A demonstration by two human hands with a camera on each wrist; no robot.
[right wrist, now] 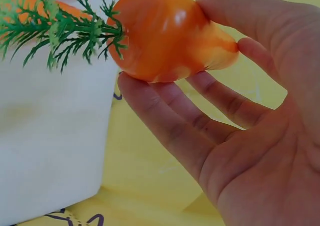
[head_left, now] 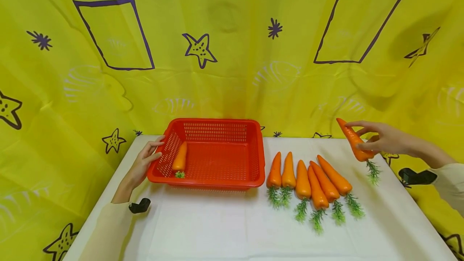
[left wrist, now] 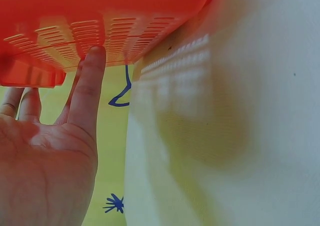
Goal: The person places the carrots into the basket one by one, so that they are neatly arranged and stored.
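My left hand (head_left: pixel 140 163) is at the left end of a red plastic basket (head_left: pixel 206 181), fingertips on its rim. In the left wrist view, fairly straight fingers (left wrist: pixel 87 93) reach up to the slotted outer wall, the palm away from it. One carrot (head_left: pixel 180 158) lies inside the basket along its left wall. Off at the right, my right hand (head_left: pixel 388 139) pinches another carrot (head_left: pixel 353 140) between thumb and fingers, raised near the table's right edge. Its tip points up and left, and its green leafy top (right wrist: pixel 55 28) hangs down.
Several orange carrots (head_left: pixel 319 192) lie side by side on the white table (head_left: pixel 203 228), right of the basket, green tops toward me. A yellow patterned curtain (head_left: pixel 232 51) hangs behind the table and along both sides.
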